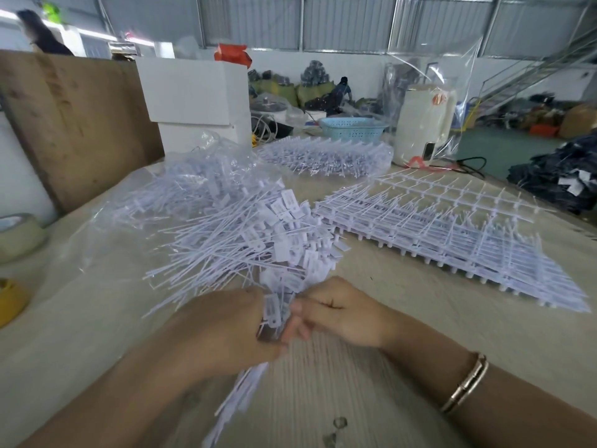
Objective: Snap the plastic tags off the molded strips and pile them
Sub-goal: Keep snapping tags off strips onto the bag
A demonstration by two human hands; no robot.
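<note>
My left hand (226, 324) grips a bunch of white plastic tags (274, 310) near the table's front middle; their thin tails (235, 402) hang down below the fist, blurred. My right hand (336, 313) pinches the same bunch from the right, fingertips against the tag heads. Just beyond both hands lies a big loose pile of snapped-off tags (258, 231) on clear plastic sheeting. To the right, a stack of white molded strips (452, 227) lies flat on the table. A second batch of strips (326, 155) sits in a clear bag farther back.
Two tape rolls, one beige (17, 236) and one yellow (11, 300), sit at the left edge. A brown board (74, 124) and white boxes (197, 95) stand behind the pile. A blue basket (353, 128) and a cream appliance (423, 121) are at the back. Dark clothes (562, 176) are heaped far right.
</note>
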